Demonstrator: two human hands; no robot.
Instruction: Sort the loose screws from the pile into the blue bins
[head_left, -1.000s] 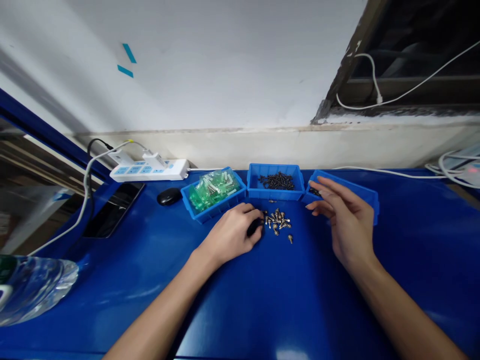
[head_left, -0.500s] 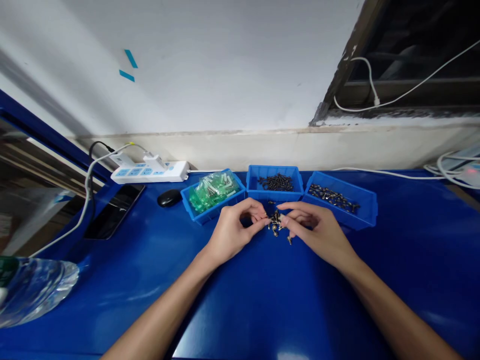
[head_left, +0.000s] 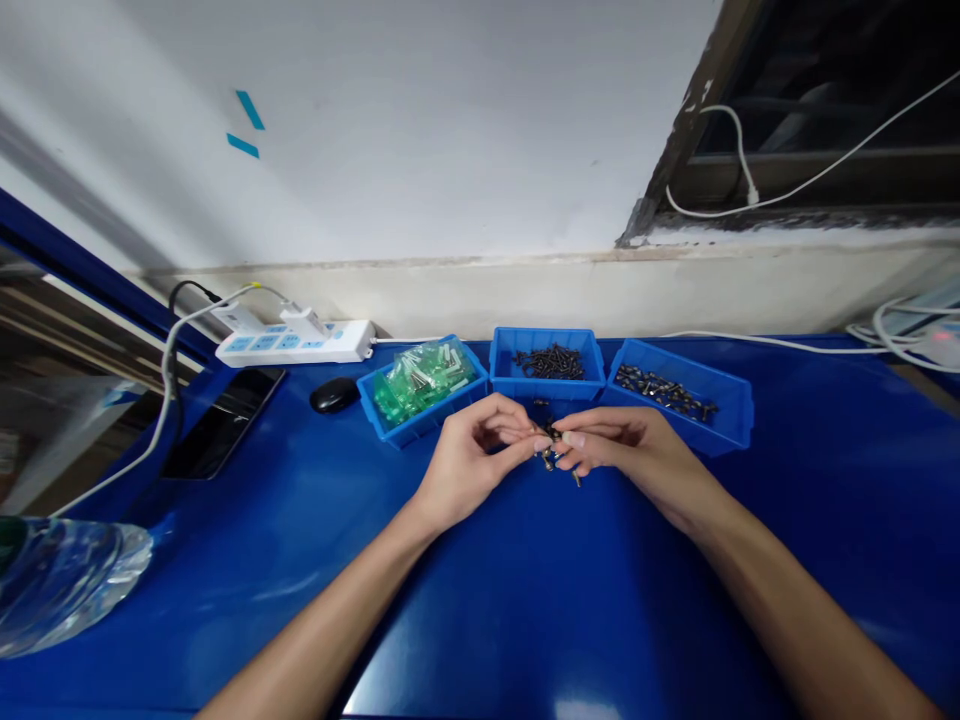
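My left hand (head_left: 471, 458) and my right hand (head_left: 628, 448) meet fingertip to fingertip over a small pile of loose screws (head_left: 556, 460) on the blue table (head_left: 525, 590). Both hands are pinched, fingers curled, on small screws from the pile; the piece between the fingertips is too small to make out. Behind the hands stand three blue bins: the left bin (head_left: 420, 388) holds green and white plastic parts, the middle bin (head_left: 547, 365) holds dark screws, the right bin (head_left: 682, 395) holds dark metal screws.
A white power strip (head_left: 296, 342) with plugs lies at the back left, beside a black phone (head_left: 222, 420) and a small black oval object (head_left: 334, 395). A clear water bottle (head_left: 64, 575) lies at the left edge. White cables (head_left: 896, 330) run at the right.
My right hand came from over the right bin to the screw pile. My left hand rose off the table, and both now pinch together above the pile.
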